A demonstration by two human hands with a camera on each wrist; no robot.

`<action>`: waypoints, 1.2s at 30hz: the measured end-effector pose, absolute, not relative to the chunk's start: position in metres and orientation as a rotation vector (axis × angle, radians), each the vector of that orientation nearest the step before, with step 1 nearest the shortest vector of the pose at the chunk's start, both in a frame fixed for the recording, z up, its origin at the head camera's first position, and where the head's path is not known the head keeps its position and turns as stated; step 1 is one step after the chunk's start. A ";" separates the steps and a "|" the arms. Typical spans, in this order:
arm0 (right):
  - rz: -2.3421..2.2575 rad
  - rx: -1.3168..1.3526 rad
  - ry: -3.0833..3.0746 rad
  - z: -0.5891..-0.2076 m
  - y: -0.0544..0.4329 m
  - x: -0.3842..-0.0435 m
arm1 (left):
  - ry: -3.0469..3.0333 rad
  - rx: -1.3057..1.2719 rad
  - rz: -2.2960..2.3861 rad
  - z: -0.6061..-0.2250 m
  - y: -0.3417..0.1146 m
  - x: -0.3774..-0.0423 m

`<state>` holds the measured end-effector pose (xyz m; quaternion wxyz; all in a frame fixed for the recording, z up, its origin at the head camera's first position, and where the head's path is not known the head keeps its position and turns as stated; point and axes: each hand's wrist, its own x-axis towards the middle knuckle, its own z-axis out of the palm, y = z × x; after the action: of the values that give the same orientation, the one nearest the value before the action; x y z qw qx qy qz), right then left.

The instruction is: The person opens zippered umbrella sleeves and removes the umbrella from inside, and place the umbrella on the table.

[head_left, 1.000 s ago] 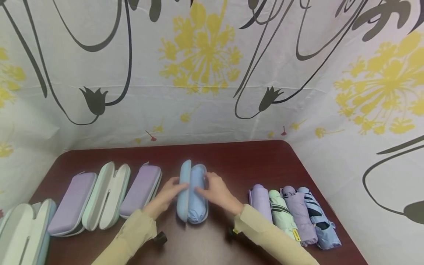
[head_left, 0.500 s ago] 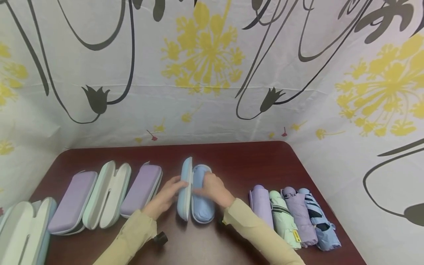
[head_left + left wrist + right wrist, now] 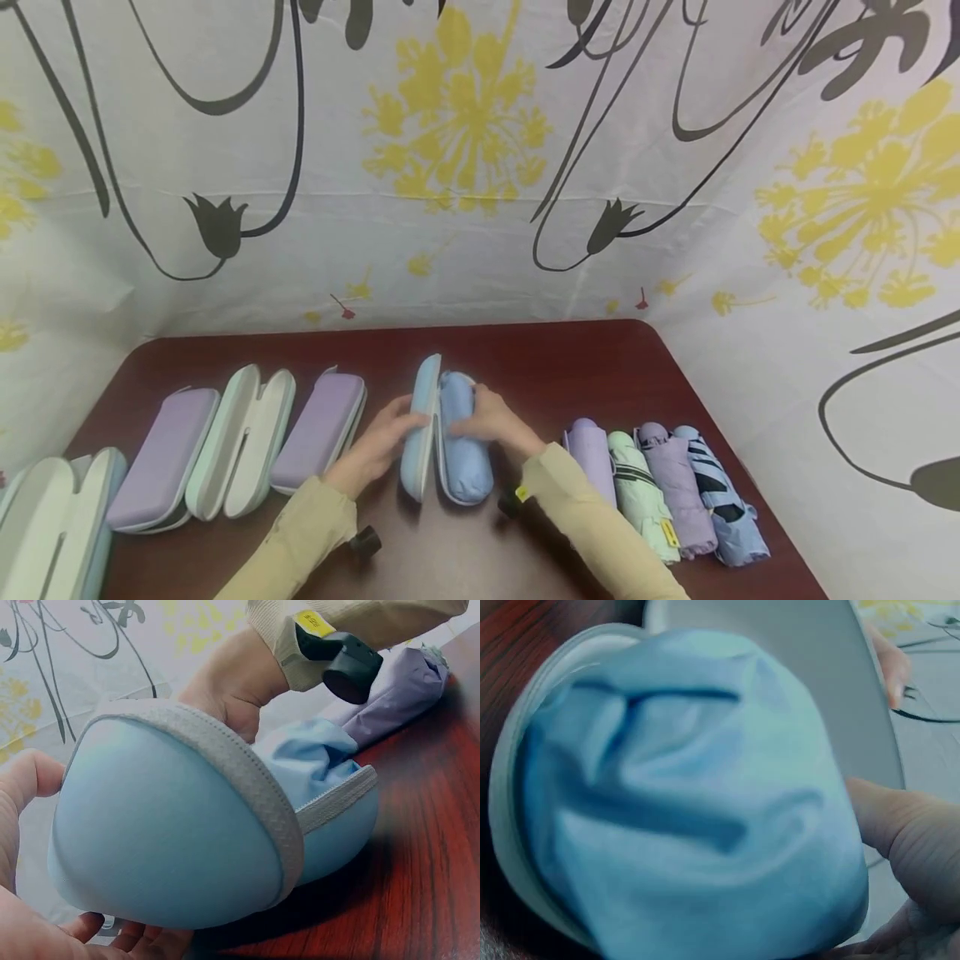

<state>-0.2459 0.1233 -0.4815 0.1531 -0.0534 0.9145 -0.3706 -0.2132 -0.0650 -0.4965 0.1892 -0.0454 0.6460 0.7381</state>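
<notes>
A light-blue zip case stands open at the middle of the table, its lid (image 3: 417,442) tilted up on the left. In its right half lies a blue folded umbrella (image 3: 467,473). My left hand (image 3: 381,440) holds the lid by its outer side; the left wrist view shows thumb and fingers around the rounded lid (image 3: 165,817). My right hand (image 3: 497,423) grips the umbrella, thumb across its top, fingers at its right side. In the right wrist view the umbrella's bunched fabric end (image 3: 705,765) sits within the case's pale rim (image 3: 506,787).
To the left lie two purple cases (image 3: 165,458) (image 3: 318,429), an open mint case (image 3: 240,450) and an open blue-edged case (image 3: 63,533). Several folded umbrellas, including a green one (image 3: 643,496), lie side by side at the right. A patterned curtain (image 3: 450,275) borders the table.
The lid has swung up and away from the umbrella's half, widening the gap. The right hand has shifted on the umbrella, and that half has moved slightly right.
</notes>
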 end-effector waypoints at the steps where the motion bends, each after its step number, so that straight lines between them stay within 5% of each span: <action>1: -1.073 -0.146 2.624 -0.481 0.125 -0.247 | 1.819 -0.131 2.082 -0.497 -0.064 -0.213; 16: -1.207 0.048 2.614 -0.466 0.181 -0.272 | 2.045 -0.316 2.011 -0.492 -0.069 -0.211; 36: -0.952 0.086 2.725 -0.477 0.213 -0.234 | 2.211 -0.376 1.883 -0.489 -0.081 -0.207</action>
<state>-0.2342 0.2128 -0.4770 0.1266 0.0296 0.9361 -0.3269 -0.2069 -0.0813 -0.4890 0.1063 -0.1278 0.7507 0.6394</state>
